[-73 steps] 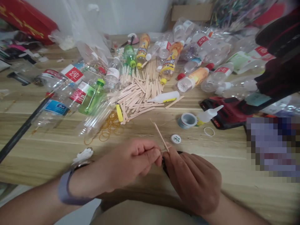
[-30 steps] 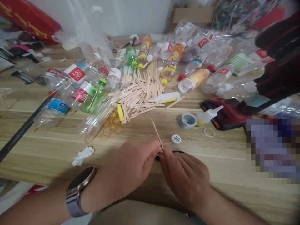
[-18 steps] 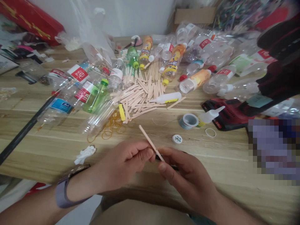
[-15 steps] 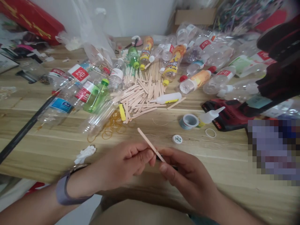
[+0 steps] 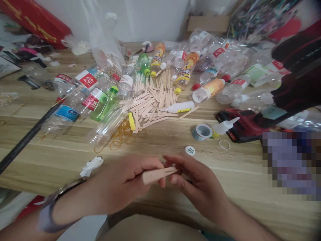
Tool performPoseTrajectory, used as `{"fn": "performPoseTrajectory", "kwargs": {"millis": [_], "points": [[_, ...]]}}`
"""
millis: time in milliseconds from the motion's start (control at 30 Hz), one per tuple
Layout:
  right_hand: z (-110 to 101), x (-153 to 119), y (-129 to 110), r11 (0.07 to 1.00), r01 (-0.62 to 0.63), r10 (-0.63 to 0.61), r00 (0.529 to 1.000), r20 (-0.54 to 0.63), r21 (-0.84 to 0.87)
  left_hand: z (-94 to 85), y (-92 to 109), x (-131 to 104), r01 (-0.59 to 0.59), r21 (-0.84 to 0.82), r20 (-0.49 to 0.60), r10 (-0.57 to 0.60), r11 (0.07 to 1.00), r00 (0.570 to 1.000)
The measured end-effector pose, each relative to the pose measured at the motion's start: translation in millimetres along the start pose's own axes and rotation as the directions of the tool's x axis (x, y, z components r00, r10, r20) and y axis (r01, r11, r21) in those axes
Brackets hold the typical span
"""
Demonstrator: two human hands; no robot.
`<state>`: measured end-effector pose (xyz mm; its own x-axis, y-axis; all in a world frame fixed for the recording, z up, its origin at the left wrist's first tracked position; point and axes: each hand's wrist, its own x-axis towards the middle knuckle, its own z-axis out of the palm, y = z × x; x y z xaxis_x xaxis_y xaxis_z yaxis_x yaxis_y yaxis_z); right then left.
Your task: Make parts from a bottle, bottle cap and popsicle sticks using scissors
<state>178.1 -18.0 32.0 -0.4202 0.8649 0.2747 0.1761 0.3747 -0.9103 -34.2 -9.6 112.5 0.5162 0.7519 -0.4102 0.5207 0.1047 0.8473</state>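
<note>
My left hand (image 5: 127, 184) is closed on a pale wooden craft stick (image 5: 155, 176). Its broad rounded end points left, and its right end looks split or splintered. Close to that end, the curled thumb and fingers of my right hand (image 5: 198, 184) surround the tip; whether they touch it I cannot tell. Something dark shows in the right palm, mostly hidden by the fingers. Beyond both hands lies a heap of loose craft sticks (image 5: 150, 105), with a white glue bottle (image 5: 181, 107) resting at its right edge.
Plastic bottles (image 5: 187, 72) crowd the back and left of the wooden table (image 5: 150, 144). Rubber bands (image 5: 121, 134), a white glove-like piece (image 5: 92, 166), a tape roll (image 5: 202, 132), a second glue bottle (image 5: 222, 127), a round white cap (image 5: 190, 150) and a red-black power tool (image 5: 243, 124) lie around.
The craft stick has turned from slanting up and away to nearly level, its broad end now toward me at left. My left hand has rolled over; the right fingers have loosened around the tip.
</note>
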Motion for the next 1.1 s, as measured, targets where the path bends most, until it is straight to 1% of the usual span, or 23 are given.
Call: {"fn": "performPoseTrajectory", "kwargs": {"millis": [67,133,200,233,300,400,433,500,567,667,767,933,1100], "points": [[1,0,3,0.998,0.035,-0.036,0.999,-0.032,-0.051,-0.6,4,-11,-0.079,0.157,-0.078,0.092,0.984,0.993],[2,1,5,0.995,0.027,-0.027,1.0,-0.005,-0.094,2.0,4,-21,-0.128,0.289,-0.134,0.173,0.949,0.976],[2,3,5,0.991,0.015,-0.01,0.999,0.044,-0.131,6.5,-2,-26,-0.137,0.423,-0.214,0.246,0.896,0.945],[2,4,5,0.989,0.016,-0.006,0.997,0.071,-0.148,8.7,-6,-26,-0.123,0.492,-0.25,0.275,0.862,0.928],[1,5,6,0.979,0.02,0.003,0.994,0.112,-0.202,11.1,-16,-21,-0.044,0.619,-0.305,0.292,0.784,0.907],[-3,5,6,0.939,0.023,0.037,0.985,0.168,-0.343,8.2,-30,-4,0.123,0.745,-0.313,0.181,0.656,0.932],[-5,4,6,0.921,0.029,0.048,0.981,0.186,-0.389,5.9,-34,2,0.157,0.768,-0.302,0.134,0.621,0.944],[-9,3,7,0.876,0.072,0.047,0.971,0.233,-0.477,0.9,-42,13,0.194,0.809,-0.291,0.091,0.555,0.952],[-13,1,7,0.812,0.154,0.01,0.96,0.279,-0.562,-3.0,-50,21,0.217,0.827,-0.301,0.083,0.518,0.95],[-19,-2,5,0.706,0.269,-0.062,0.945,0.321,-0.656,-6.0,-62,30,0.188,0.83,-0.295,0.128,0.525,0.947],[-25,-5,3,0.637,0.31,-0.092,0.94,0.329,-0.706,-7.4,-72,37,0.173,0.832,-0.299,0.163,0.528,0.94],[-31,-12,5,0.561,0.337,-0.087,0.932,0.351,-0.756,-10.3,-84,47,0.189,0.839,-0.328,0.199,0.51,0.924],[-36,-23,13,0.52,0.368,-0.035,0.911,0.411,-0.771,-11.6,-90,49,0.167,0.84,-0.335,0.252,0.516,0.908]]}}
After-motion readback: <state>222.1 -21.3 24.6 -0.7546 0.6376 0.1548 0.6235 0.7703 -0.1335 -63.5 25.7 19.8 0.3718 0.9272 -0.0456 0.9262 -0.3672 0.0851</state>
